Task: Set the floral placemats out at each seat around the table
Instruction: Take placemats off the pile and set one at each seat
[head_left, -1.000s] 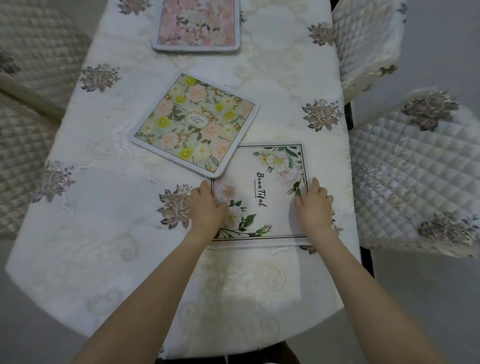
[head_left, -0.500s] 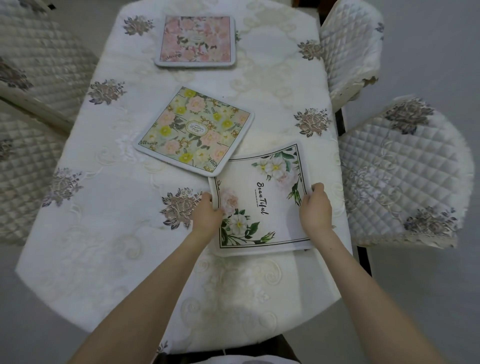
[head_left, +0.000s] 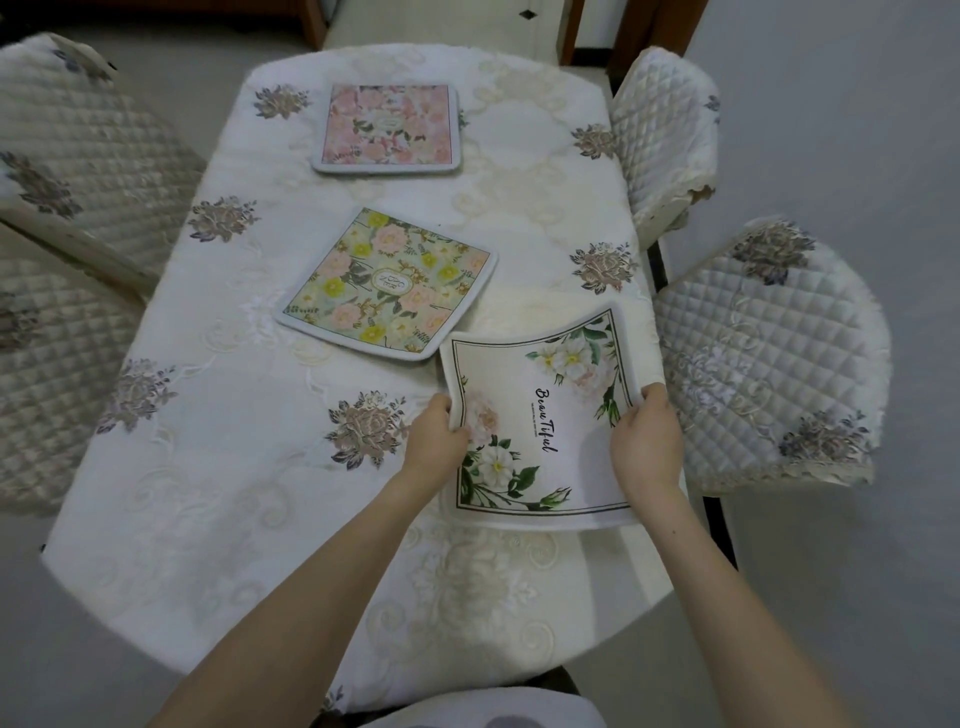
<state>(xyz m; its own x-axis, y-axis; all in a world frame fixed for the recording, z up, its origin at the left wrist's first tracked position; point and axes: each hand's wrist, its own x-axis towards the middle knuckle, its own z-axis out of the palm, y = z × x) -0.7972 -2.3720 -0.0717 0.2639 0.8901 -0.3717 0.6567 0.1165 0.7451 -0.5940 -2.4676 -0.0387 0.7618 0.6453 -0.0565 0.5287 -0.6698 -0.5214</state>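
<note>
Clothed table (head_left: 218, 467) | white placemat (head_left: 540, 415) between hands | left (head_left: 434, 441), right (head_left: 647, 441) grip its edges

two bare forearms, no sleeves showing; left hand (head_left: 434, 441), right hand (head_left: 647, 441) ungloved

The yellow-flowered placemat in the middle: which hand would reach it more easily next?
Probably the left hand: it lies nearer the yellow-flowered placemat, though both hands grip the white placemat.
</note>
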